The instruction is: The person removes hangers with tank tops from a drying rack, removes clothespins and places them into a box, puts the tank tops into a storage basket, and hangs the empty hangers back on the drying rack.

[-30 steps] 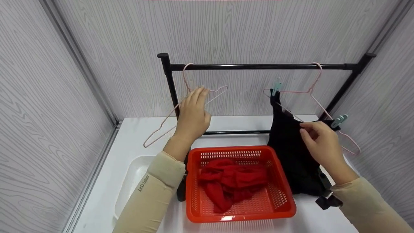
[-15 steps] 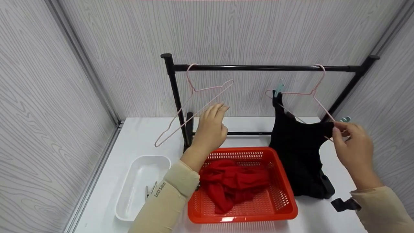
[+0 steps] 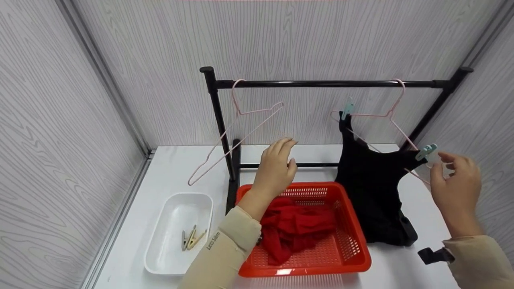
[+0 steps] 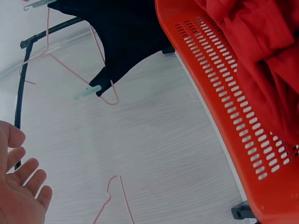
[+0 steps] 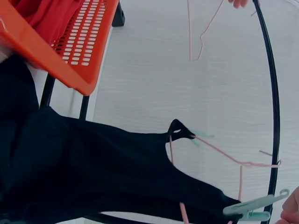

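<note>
Left hand: I see the left hand (image 3: 277,166) at mid-frame, fingers apart and loosely bent, holding nothing, over the far left part of the basket.
Right hand: at the right of the frame the right hand (image 3: 459,180) is curved, thumb apart from the fingers, just beside the near clothespin (image 3: 426,152); I see no grip on it.
Black sleeveless top: right of centre, the black sleeveless top (image 3: 373,192) hangs from the right pink hanger (image 3: 371,115), one strap under the near clothespin, the other under the far clothespin (image 3: 347,108).
Left pink hanger: bare, the left pink hanger (image 3: 238,112) hooks over the black rack's rail (image 3: 297,84), left of centre.
Red basket: at lower centre I have the red plastic basket (image 3: 305,272), with crumpled red cloth (image 3: 295,222) inside.
White tray: at lower left the white tray (image 3: 151,245) holds clothespins (image 3: 190,239) toward its right side.
Bench: the white bench (image 3: 130,241) carries basket and tray.
Walls: pale wood-grain panels (image 3: 313,40) fill the top of my head view.
</note>
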`<state>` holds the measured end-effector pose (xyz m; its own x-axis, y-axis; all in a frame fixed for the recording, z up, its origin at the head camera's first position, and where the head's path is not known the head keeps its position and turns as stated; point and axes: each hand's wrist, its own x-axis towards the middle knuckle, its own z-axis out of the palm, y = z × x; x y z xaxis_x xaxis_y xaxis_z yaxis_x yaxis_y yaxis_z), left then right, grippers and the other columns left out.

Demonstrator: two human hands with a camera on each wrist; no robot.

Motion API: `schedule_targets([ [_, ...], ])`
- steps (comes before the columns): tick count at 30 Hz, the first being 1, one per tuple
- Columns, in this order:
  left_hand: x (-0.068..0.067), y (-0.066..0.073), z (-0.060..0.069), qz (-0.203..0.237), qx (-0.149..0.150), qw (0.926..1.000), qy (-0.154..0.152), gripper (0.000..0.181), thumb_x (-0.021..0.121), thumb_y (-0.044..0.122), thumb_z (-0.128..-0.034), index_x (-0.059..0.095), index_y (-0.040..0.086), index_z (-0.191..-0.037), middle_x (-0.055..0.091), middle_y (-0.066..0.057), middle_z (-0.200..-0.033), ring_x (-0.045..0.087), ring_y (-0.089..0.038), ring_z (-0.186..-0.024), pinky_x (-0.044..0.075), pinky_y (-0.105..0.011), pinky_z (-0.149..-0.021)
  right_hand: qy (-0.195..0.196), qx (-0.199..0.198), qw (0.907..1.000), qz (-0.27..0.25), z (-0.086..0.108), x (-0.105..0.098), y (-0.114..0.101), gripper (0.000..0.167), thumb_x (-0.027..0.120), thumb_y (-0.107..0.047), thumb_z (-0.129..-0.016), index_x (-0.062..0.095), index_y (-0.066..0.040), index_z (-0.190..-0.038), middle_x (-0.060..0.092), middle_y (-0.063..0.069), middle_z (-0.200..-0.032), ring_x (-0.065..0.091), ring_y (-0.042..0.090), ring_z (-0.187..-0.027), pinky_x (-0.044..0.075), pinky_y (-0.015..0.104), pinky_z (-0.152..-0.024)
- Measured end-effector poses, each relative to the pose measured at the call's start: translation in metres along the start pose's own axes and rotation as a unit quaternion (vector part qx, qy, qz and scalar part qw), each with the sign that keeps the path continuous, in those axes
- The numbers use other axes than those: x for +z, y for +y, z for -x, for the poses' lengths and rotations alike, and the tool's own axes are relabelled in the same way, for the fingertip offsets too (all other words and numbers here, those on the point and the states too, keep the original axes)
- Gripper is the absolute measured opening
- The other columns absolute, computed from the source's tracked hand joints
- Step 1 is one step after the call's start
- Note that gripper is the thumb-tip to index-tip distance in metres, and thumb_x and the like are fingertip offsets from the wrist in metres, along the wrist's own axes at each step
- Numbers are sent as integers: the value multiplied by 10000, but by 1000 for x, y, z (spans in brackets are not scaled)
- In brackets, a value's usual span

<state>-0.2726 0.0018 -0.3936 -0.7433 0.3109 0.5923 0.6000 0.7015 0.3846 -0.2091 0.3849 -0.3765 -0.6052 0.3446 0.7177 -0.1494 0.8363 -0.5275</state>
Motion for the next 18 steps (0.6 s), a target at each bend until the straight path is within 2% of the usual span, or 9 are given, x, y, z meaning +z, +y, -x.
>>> schedule_targets([
  [3,6,2,2,117,-58,9999,-5,419,572,139,-971,540,66,-1382,528,-87,-1422,469,-260,-1338,355,-420,-1127,-38,127,9999,97,-1,0,5,282,572,-24,-904,687,59,-1148,651,195,-1082,463,104,-927,315,192,-791],
  [6,13,5,3,220,-91,9997,-38,420,573,171,-987,532,62,-1391,524,-92,-1424,473,-266,-1331,362,-423,-1121,-202,272,9993,183,-1,0,10,314,565,-35,-907,661,69,-1187,634,219,-1122,503,266,-986,336,313,-860],
  [9,21,8,4,346,-134,9992,-125,440,568,203,-999,511,64,-1412,518,-87,-1430,468,-259,-1340,363,-418,-1122,-383,354,9984,229,-1,0,14,338,553,-44,-911,637,88,-1211,617,253,-1150,506,365,-1038,333,442,-893],
  [18,43,14,4,950,-484,9936,-387,499,569,261,-1017,451,69,-1462,472,-80,-1482,435,-252,-1377,340,-411,-1141,-813,384,9952,384,3,3,20,378,543,-78,-916,603,112,-1238,579,308,-1193,463,461,-1082,305,544,-908],
])
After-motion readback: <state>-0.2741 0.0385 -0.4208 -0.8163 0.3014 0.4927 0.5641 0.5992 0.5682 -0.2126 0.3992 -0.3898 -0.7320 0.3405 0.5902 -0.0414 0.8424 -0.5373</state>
